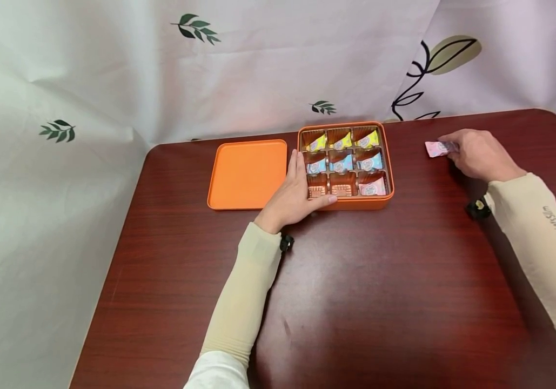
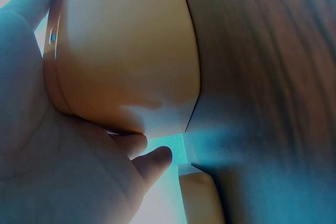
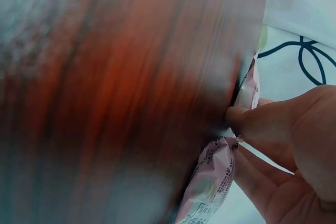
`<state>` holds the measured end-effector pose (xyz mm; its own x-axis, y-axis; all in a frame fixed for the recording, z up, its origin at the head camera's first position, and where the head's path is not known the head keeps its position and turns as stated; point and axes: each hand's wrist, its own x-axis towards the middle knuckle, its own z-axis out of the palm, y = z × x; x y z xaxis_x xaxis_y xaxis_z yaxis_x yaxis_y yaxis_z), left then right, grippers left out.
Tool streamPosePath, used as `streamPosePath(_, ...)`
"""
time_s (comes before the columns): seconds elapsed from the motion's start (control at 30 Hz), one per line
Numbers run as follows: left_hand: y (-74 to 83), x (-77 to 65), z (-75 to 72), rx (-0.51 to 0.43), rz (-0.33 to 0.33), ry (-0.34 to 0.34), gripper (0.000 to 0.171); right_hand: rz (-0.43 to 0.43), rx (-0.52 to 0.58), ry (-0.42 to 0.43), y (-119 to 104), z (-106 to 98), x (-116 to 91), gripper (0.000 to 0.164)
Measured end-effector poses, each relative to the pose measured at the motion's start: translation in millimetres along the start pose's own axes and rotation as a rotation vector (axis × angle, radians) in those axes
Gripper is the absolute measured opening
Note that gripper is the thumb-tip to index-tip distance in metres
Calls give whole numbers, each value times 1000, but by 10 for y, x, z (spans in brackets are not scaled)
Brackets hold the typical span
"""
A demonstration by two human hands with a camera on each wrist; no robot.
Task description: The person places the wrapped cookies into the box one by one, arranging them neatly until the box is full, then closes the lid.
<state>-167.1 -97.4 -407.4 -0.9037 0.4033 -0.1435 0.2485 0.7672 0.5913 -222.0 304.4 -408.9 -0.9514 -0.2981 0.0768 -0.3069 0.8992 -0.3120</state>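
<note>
An orange box (image 1: 362, 204) with a divided brown insert stands at the back of the table. Its back row holds yellow wrapped candies (image 1: 341, 142), the middle row blue ones (image 1: 341, 163). One pink candy (image 1: 373, 187) lies front right; bare insert shows in the two compartments beside it. My left hand (image 1: 291, 195) rests against the box's front left corner, fingers straight along the side, thumb along the front. To the right of the box, my right hand (image 1: 478, 154) pinches a pink wrapped candy (image 3: 250, 88) low at the table; another pink packet (image 3: 207, 182) lies by the fingers.
The orange lid (image 1: 248, 175) lies flat just left of the box. Behind the table (image 1: 355, 292) hangs a pale curtain (image 1: 258, 70) with leaf prints, close to the back edge.
</note>
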Motion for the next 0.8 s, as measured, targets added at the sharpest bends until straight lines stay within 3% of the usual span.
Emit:
streamPosePath(0.43, -3, -4, -1, -18, 6, -6, 123, -14, 18, 27, -1, 4, -21, 36)
streamPosePath(0.8, -6, -6, -2, -21, 7, -5, 122, -26, 30, 45, -126, -33, -7, 34)
